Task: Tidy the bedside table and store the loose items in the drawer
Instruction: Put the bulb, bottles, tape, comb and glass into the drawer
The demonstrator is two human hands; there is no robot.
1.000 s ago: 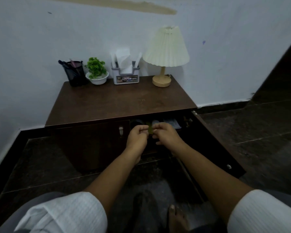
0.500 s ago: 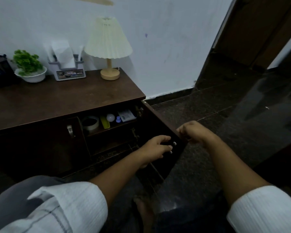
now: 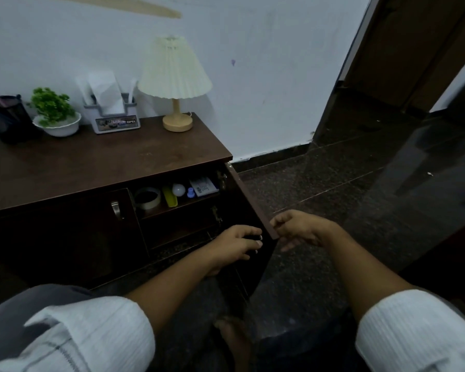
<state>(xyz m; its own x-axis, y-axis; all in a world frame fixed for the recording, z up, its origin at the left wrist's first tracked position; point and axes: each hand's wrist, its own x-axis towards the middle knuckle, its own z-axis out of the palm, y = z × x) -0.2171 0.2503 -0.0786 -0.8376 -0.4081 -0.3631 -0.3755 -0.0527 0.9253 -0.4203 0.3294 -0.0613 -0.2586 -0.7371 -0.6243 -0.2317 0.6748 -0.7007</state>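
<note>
Bedside table (image 3: 100, 167): dark wood, standing against the wall; the landmark for every place below.
Cabinet door (image 3: 249, 202): swung open at the table's right front corner.
Lamp (image 3: 175, 76): on the table's back right.
Tissue holder (image 3: 113, 114): on the table's back edge, left of the lamp.
Plant (image 3: 54, 114): left of the holder, in a white bowl.
Pen cup (image 3: 7, 118): the table's back left corner.
Left hand (image 3: 235, 247): flat on the door's inner face, fingers spread, gripping nothing.
Right hand (image 3: 298, 228): fingers curled, pinching the door's free top corner.
Loose items: on the shelf under the tabletop: tape roll (image 3: 147, 198), yellow-green case (image 3: 169, 200), white ball (image 3: 178, 189), small blue piece (image 3: 190, 193), card (image 3: 203, 186).
</note>
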